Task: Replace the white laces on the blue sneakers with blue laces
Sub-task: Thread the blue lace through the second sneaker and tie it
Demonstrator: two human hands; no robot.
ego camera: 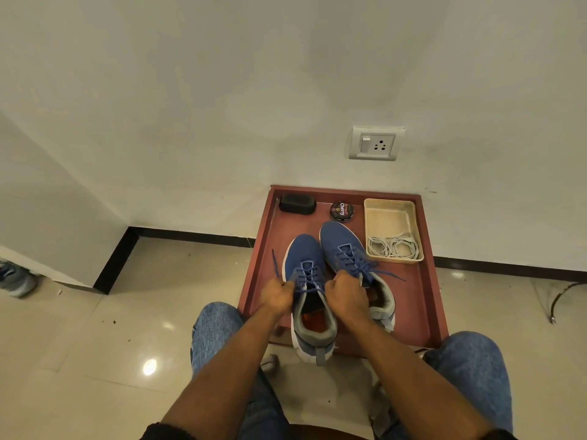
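Both sneakers carry blue laces; white laces (394,248) lie in the tray (390,214) at 1 o'clock. Left hand (277,295) and right hand (344,293) grip lace ends on the left sneaker (306,281); tying remains.

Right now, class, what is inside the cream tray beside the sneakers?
Inside the cream tray, white laces lie bundled at its near end; the far end shows bare tray floor. Whatever sits beneath the bundle is covered and cannot be seen.
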